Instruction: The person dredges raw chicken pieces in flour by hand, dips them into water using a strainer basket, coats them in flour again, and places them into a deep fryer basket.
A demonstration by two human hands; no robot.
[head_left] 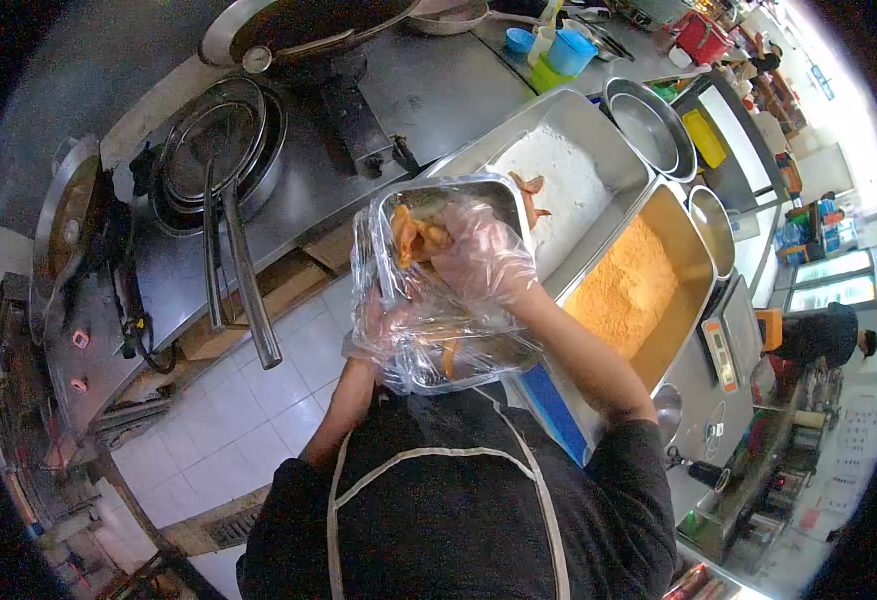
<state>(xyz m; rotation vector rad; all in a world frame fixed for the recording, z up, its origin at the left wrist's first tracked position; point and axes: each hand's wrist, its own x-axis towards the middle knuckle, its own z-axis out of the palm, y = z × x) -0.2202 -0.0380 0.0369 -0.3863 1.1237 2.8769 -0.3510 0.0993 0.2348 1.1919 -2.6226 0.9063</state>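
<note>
My left hand [387, 328] grips the near left side of a metal tray [514, 205] loosely covered in clear plastic wrap [371, 245]. Over the tray, my right hand [484, 250] wears a clear plastic glove. Its fingers are closed on a piece of marinated chicken [419, 238], yellow-brown and wet-looking. Another bit of chicken [450, 357] shows through the wrap at the tray's near end. Just beyond the tray, a deep steel pan [599, 225] holds white flour [554, 165], with chicken pieces [533, 196] lying on it. Wrap and glare hide some fingers.
A second deep pan [694, 265] of orange crumbs [624, 290] adjoins the flour pan. Long-handled strainers [221, 140] and a wok [309, 25] are on the steel counter at left. A digital scale [721, 355] stands to the right. Another person [819, 335] is in the background.
</note>
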